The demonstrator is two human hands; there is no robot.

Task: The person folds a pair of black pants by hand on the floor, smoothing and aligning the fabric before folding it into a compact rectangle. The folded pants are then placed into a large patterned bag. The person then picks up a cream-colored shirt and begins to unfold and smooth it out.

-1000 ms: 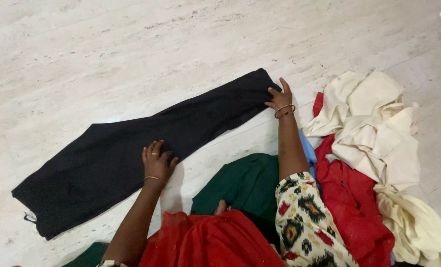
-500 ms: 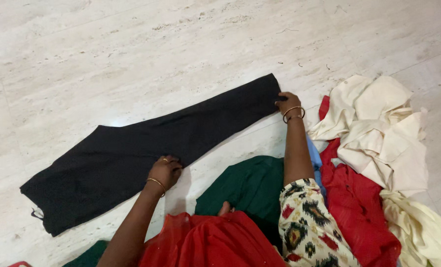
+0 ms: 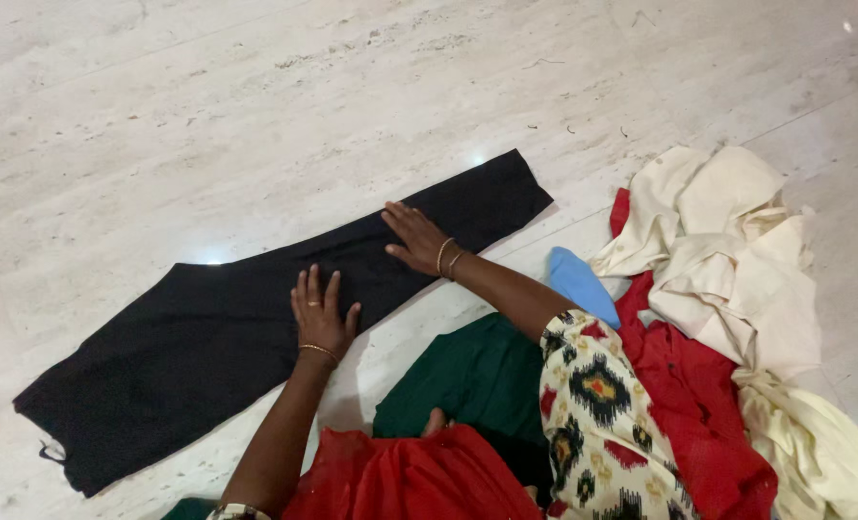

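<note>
Left hand (image 3: pixel 322 313) lies flat with fingers spread on the black trousers (image 3: pixel 256 318), holding nothing. Right hand (image 3: pixel 415 238) a bit further out, also open and pressed flat on them. Trousers lie stretched across the pale floor (image 3: pixel 207 116), clothes pile (image 3: pixel 727 289) just off to the right.

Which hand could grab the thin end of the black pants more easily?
Probably the right hand. It lies flat on the black pants nearer the thin end, while the left hand rests around the middle, farther from it.
</note>
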